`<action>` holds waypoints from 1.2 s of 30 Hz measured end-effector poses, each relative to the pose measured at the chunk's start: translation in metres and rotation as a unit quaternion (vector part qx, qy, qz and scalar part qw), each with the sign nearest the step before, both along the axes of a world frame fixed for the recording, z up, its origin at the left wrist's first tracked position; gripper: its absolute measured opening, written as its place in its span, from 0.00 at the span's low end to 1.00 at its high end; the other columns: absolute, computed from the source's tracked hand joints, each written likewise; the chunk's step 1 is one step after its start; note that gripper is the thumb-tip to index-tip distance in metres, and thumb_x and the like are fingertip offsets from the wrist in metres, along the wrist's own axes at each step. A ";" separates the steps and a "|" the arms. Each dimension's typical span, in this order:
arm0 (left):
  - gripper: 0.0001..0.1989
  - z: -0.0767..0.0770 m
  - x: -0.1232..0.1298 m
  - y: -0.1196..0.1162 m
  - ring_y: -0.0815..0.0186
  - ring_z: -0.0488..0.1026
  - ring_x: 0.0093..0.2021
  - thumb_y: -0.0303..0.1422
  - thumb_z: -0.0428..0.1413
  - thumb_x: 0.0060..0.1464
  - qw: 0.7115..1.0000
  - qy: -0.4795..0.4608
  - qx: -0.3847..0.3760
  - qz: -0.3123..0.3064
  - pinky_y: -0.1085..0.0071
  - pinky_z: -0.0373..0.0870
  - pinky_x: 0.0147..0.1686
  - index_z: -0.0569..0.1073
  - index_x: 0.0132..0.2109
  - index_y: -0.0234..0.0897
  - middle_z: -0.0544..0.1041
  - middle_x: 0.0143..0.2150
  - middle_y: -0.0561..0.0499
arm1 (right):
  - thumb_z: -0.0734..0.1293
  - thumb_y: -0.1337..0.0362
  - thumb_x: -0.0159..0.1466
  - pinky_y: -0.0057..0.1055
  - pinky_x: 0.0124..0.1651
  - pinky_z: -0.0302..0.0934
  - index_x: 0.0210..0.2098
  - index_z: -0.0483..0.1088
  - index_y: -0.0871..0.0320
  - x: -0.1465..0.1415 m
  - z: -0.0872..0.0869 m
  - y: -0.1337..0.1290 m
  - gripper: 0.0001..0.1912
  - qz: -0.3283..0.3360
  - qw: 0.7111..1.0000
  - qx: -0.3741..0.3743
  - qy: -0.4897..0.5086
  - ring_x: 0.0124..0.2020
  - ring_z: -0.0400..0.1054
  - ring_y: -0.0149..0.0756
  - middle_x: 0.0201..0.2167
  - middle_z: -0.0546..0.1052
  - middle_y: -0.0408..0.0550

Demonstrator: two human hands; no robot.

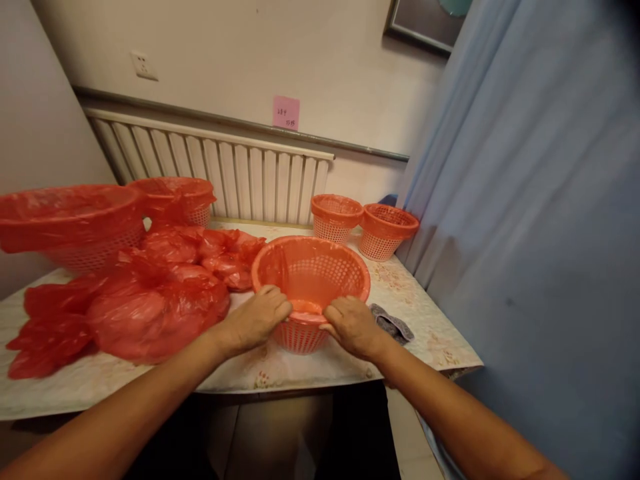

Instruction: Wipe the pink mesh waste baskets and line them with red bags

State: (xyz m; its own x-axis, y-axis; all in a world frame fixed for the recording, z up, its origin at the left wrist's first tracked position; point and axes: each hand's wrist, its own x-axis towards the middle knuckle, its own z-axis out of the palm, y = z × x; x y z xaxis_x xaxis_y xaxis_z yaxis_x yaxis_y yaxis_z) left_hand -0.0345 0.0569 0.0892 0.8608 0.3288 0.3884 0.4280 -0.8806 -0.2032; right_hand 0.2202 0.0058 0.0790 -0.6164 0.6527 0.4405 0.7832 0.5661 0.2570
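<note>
A round perforated plastic basket (303,337) stands upright near the front edge of the table, lined with a thin red plastic bag (306,307). The bag's edge lies over the rim. On the near left of the rim, my left hand (265,313) is closed with its fingers curled over the bag's edge. My right hand (354,325) grips the near right of the rim in the same way, its thumb on the outside. Between the two hands a short stretch of bag and rim shows. The fingertips inside the basket are partly hidden.
Filled red plastic bags (160,307) lie left of the basket. Behind them stand two larger bag-lined baskets (95,250). Two smaller lined baskets (334,223) stand at the back right. A grey cloth (393,325) lies by my right hand. A blue curtain (525,200) borders the right side.
</note>
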 end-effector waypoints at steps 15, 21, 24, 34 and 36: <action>0.13 0.000 0.003 -0.010 0.59 0.63 0.33 0.23 0.43 0.63 0.998 0.012 0.047 0.036 0.63 0.63 0.35 0.69 0.34 0.34 0.69 0.32 0.47 | 0.58 0.60 0.69 0.35 0.37 0.49 0.31 0.66 0.58 0.004 -0.005 0.006 0.13 0.011 0.999 0.036 0.027 0.32 0.58 0.38 0.28 0.69 0.48; 0.10 0.005 -0.024 0.006 0.57 0.68 0.49 0.28 0.46 0.64 0.999 -0.027 -0.017 0.033 0.53 0.60 0.57 0.72 0.43 0.34 0.74 0.41 0.44 | 0.61 0.57 0.67 0.47 0.52 0.58 0.43 0.68 0.58 0.047 -0.006 0.007 0.12 0.048 0.988 -0.027 0.141 0.47 0.64 0.44 0.41 0.73 0.55; 0.20 -0.002 -0.032 0.004 0.52 0.56 0.66 0.39 0.50 0.63 0.990 -0.106 -0.083 0.041 0.49 0.52 0.64 0.65 0.59 0.36 0.69 0.60 0.41 | 0.63 0.51 0.65 0.53 0.63 0.52 0.56 0.63 0.56 0.048 0.000 -0.005 0.25 0.090 0.974 -0.068 0.197 0.61 0.59 0.47 0.56 0.70 0.57; 0.26 -0.005 -0.011 0.029 0.50 0.56 0.67 0.38 0.47 0.60 0.806 -0.439 -0.265 0.296 0.51 0.52 0.65 0.63 0.62 0.29 0.62 0.66 0.36 | 0.55 0.51 0.68 0.52 0.66 0.49 0.53 0.70 0.58 0.047 -0.016 0.043 0.24 -0.066 0.909 -0.033 0.411 0.65 0.56 0.44 0.59 0.68 0.55; 0.26 -0.014 -0.001 0.034 0.52 0.56 0.67 0.36 0.45 0.61 0.800 -0.440 -0.301 0.277 0.51 0.52 0.65 0.61 0.63 0.29 0.62 0.66 0.36 | 0.51 0.54 0.70 0.51 0.67 0.49 0.49 0.73 0.58 0.044 -0.026 0.052 0.24 -0.063 0.911 -0.033 0.406 0.64 0.56 0.42 0.56 0.71 0.55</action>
State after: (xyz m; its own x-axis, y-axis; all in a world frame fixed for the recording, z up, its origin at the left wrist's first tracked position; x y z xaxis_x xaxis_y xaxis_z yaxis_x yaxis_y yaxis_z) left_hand -0.0357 0.0911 0.0747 -0.0011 0.9200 0.3920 0.5306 -0.3317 0.7800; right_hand 0.2640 0.0581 0.0525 -0.0227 0.7380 0.6744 0.7598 0.4512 -0.4682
